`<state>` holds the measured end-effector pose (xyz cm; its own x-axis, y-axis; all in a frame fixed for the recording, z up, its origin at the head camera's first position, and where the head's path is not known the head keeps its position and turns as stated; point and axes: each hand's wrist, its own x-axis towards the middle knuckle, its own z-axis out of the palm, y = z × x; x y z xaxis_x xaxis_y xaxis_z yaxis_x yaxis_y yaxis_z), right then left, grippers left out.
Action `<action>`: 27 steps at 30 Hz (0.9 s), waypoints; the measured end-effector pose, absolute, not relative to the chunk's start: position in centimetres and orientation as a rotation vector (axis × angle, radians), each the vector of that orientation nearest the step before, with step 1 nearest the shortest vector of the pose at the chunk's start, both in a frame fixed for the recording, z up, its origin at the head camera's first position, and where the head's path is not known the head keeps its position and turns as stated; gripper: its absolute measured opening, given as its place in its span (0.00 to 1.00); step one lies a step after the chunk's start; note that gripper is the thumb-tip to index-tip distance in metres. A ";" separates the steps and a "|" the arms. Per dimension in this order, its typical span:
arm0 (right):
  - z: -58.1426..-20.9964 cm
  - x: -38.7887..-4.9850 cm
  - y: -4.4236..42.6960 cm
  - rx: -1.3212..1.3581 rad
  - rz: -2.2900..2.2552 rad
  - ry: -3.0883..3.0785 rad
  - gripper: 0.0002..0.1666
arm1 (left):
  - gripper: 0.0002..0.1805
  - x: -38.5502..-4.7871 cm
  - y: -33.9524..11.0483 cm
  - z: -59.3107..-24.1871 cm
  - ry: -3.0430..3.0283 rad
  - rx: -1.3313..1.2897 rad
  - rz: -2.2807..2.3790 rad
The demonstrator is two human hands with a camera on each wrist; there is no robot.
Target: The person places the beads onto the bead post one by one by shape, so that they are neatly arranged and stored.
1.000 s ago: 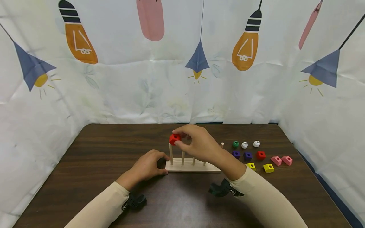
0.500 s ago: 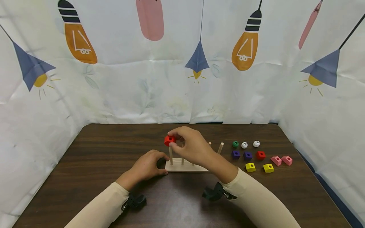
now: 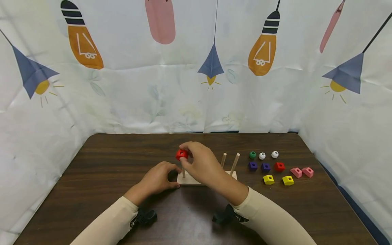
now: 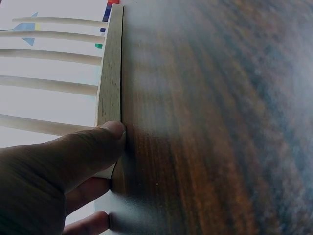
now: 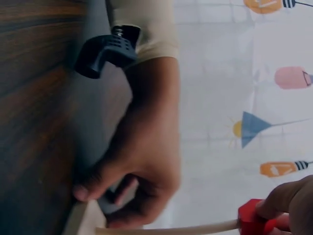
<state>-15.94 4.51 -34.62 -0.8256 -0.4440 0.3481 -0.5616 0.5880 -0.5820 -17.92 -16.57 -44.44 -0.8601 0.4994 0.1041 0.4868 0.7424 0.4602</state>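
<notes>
A red block at the peg's top

The right hand has its grip pinched on the block, at the upper end of the leftmost peg. The left hand clasps the wooden base by its left end.

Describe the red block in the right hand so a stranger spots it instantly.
On the dark brown table stands a pale wooden peg rack, its left end held by the left hand. Near the top of its leftmost peg, the right hand pinches the red block. Unlike the other red block, it is off the table.
</notes>
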 end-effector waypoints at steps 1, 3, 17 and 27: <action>-34.9 -15.9 4.4 0.832 1.071 -2.636 0.21 | 0.22 -17.9 -16.6 -44.4 2.909 0.821 0.756; -35.4 -15.8 4.4 0.811 1.098 -2.613 0.26 | 0.22 -17.9 -16.5 -44.4 2.911 0.819 0.754; -39.2 -15.9 4.1 0.714 1.342 -2.416 0.54 | 0.22 -17.8 -16.6 -44.4 2.928 0.839 0.760; -42.0 -15.7 4.0 0.651 1.440 -2.436 0.64 | 0.23 -17.7 -16.5 -44.4 2.939 0.815 0.731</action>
<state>-15.68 4.04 -41.98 -0.8729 -0.2541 0.4166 -0.4875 0.4159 -0.7677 -17.72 -16.46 -44.37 -0.8648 0.4886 0.1161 0.4860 0.7561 0.4383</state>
